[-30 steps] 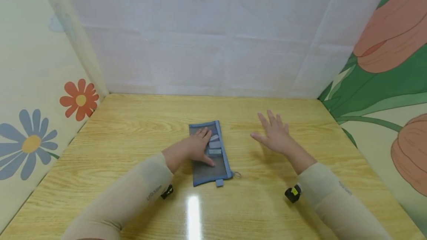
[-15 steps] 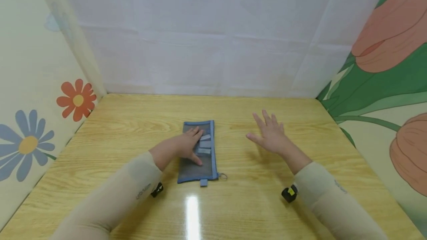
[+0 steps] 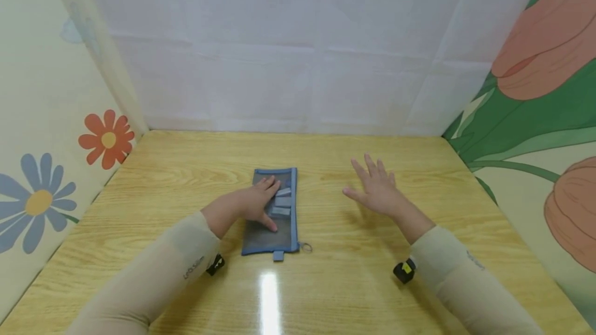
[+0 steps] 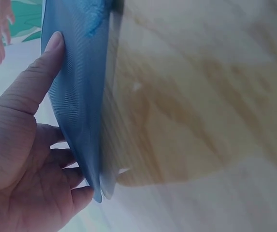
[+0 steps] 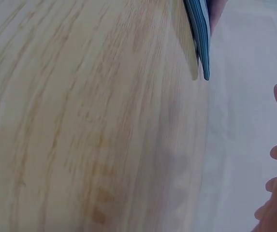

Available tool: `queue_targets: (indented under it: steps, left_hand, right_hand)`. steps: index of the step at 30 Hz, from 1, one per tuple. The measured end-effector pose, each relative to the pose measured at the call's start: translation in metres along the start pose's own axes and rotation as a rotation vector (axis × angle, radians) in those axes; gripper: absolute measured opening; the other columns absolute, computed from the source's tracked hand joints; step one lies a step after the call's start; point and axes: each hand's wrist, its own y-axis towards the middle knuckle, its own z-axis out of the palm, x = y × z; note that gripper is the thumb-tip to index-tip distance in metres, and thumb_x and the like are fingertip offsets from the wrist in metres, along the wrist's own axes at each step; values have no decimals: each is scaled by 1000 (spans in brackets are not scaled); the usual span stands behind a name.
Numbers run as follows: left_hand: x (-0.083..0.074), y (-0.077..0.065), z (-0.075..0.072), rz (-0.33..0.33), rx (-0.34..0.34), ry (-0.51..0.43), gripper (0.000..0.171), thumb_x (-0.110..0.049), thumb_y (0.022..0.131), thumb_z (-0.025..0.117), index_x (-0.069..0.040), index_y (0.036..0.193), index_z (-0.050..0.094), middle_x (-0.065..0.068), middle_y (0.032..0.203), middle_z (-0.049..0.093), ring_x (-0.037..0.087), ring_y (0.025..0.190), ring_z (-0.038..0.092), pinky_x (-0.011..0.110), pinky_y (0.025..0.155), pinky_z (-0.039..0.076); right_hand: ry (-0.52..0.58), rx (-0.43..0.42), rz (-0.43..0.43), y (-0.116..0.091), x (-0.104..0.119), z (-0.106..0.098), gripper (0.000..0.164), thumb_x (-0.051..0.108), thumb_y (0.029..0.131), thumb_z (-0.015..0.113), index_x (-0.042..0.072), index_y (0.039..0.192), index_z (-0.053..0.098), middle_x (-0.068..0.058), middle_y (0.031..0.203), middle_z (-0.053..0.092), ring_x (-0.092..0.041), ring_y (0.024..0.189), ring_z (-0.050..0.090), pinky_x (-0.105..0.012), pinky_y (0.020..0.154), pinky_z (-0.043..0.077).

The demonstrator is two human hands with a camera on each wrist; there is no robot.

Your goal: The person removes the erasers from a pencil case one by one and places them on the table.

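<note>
Nearest me come my two pale sleeves, left sleeve (image 3: 149, 275) and right sleeve (image 3: 475, 278), and between them a white streak of glare (image 3: 270, 301) on the wood-grained table (image 3: 335, 288). A black wrist camera (image 3: 215, 264) sits under my left cuff and another black camera (image 3: 404, 271) under my right. Just beyond, a small tab (image 3: 278, 256) and a metal ring (image 3: 306, 247) stick out from the near end of a blue-edged mesh pouch (image 3: 286, 227), which lies flat, left of the table's middle. My left hand (image 3: 253, 202) rests on it, fingers spread, covering part of the mesh; pale pieces (image 3: 282, 202) show inside, though I can't tell what they are. My right hand (image 3: 379, 190) is well apart from it, palm down over the table, fingers splayed, holding nothing. Farther out, a blue flower (image 3: 39, 203) and a red flower (image 3: 108, 139) decorate the left wall, large pink tulips (image 3: 542, 40) the right, and a creased white sheet (image 3: 279, 66) closes off the back.
</note>
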Motion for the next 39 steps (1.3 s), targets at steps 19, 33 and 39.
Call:
queue_targets:
  steps: [19,33,39]
  left_hand:
    - [-26,-5,7,-12,-66,61,124,-75,63,58,1,145,7,24,150,-1,42,136,3,58,106,14]
    - [-41,-4,13,-58,-49,102,136,-78,51,62,0,145,3,21,150,-5,39,137,1,54,107,17]
    - [-44,-3,13,-86,-31,116,138,-79,49,62,0,145,1,21,150,-7,38,137,0,52,108,17]
  right_hand:
    - [148,0,-161,-2,23,14,80,52,85,55,15,147,20,-18,152,-1,-42,136,-3,-63,104,11]
    - [284,64,-275,-4,50,33,62,36,84,64,12,137,42,-13,147,29,-30,133,26,-49,107,23]
    - [306,121,-355,-8,61,36,47,28,84,65,10,126,54,-3,126,54,-20,118,46,-39,102,35]
